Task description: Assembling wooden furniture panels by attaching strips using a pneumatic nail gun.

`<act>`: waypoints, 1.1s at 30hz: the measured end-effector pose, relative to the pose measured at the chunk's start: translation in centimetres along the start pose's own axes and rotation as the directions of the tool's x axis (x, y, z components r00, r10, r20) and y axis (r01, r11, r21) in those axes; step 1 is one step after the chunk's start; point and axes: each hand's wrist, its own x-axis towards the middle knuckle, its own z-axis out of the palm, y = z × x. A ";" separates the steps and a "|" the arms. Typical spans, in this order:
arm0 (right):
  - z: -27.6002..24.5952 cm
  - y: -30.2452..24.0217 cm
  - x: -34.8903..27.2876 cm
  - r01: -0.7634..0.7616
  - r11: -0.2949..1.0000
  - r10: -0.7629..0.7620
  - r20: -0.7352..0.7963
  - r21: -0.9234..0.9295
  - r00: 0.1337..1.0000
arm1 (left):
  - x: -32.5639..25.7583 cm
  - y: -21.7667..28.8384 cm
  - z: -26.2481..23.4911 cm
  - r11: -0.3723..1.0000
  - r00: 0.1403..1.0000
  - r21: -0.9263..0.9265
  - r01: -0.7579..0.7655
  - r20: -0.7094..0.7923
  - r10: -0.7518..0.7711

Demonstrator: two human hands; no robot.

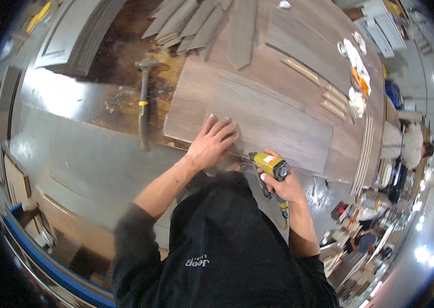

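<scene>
A flat grey-brown wood panel (278,123) lies near the front edge of the worktable. My left hand (213,139) rests on the panel's near left part, fingers spread and pressed down. In my right hand (290,186) is a yellow and black air nailer (270,163), with a hose running from the bottom of its handle. The nailer's nose points left, close to the panel's near edge. Whether it touches the wood I cannot tell.
Left of the panel lies a hammer (144,105). Several grey strips with angled ends (242,36) lie at the far side, near a grey panelled piece (68,38). Tan wood strips (301,71) and a white and orange bundle (358,74) lie right. A person (412,143) stands beyond.
</scene>
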 end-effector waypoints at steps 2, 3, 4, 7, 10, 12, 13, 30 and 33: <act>1.0 0.3 -0.2 -0.002 1.000 0.003 -0.051 0.006 0.999 | 0.5 -0.4 0.1 0.998 0.998 -0.003 -0.058 0.037 0.058; 1.3 0.2 -0.1 -0.010 1.000 0.012 -0.072 0.027 0.997 | 0.5 -0.5 0.4 0.996 0.995 -0.009 -0.083 0.054 0.083; 1.4 -0.2 0.0 -0.048 0.998 0.050 -0.057 0.031 0.997 | 0.3 -0.5 0.4 0.996 0.996 -0.007 -0.083 0.013 0.083; 1.5 1.3 0.8 0.020 0.995 -0.028 -0.088 -0.093 0.996 | 0.4 -0.2 0.6 0.997 0.997 -0.010 -0.074 -0.022 0.074; 1.7 1.1 1.0 0.016 0.998 -0.020 -0.073 -0.059 0.997 | 0.5 -0.2 0.6 0.998 0.998 -0.003 -0.068 -0.011 0.068; 1.7 0.4 1.0 -0.030 0.997 0.025 -0.065 -0.077 0.998 | 0.6 0.0 0.4 0.998 0.998 0.003 -0.063 -0.007 0.063; 1.7 0.5 1.0 -0.029 0.997 0.024 -0.065 -0.075 0.998 | 0.6 0.0 0.4 0.998 0.998 0.004 -0.064 -0.006 0.064; -4.0 4.3 -2.4 -0.068 0.979 0.121 -0.277 0.194 0.953 | 4.7 4.7 3.5 0.990 0.990 -0.049 -0.131 0.043 0.133; -4.2 4.3 -2.6 -0.089 0.976 0.144 -0.284 0.198 0.948 | 6.2 6.0 4.6 0.977 0.975 -0.034 -0.210 0.067 0.212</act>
